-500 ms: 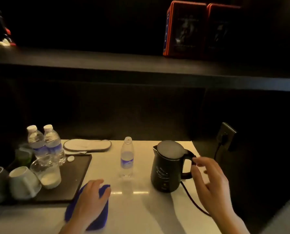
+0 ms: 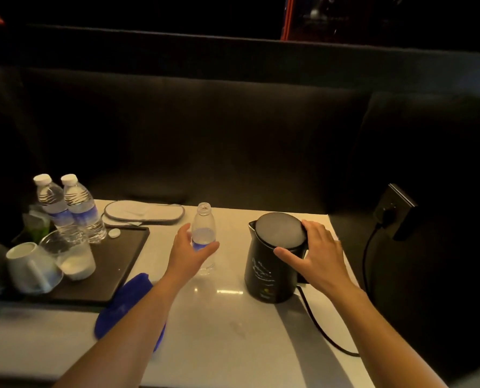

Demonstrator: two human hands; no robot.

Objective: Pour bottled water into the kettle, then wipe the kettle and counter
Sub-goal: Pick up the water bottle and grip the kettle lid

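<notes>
An uncapped clear water bottle (image 2: 203,219), holding a little water, stands mid-counter. My left hand (image 2: 187,254) cups it from the near side, thumb across its front, fingers spread just off its left side. The black kettle (image 2: 267,273) stands to the right with its round lid closed. My right hand (image 2: 317,253) lies over its handle side, thumb pressed on the body below the lid, fingers on the lid's far rim. A blue cloth (image 2: 122,301) lies on the white counter (image 2: 222,334), partly under my left forearm.
A black tray (image 2: 121,261) at the left holds two sealed bottles (image 2: 80,208), a loose white cap (image 2: 114,233), a glass (image 2: 75,257) and cups (image 2: 26,266). White slippers (image 2: 143,211) lie behind. The kettle's cord (image 2: 320,329) crosses the counter's right edge to a wall socket (image 2: 395,211).
My left hand left the blue cloth and reached forward to the open bottle. My right hand moved from beside the kettle onto its lid and handle. The view tilted down.
</notes>
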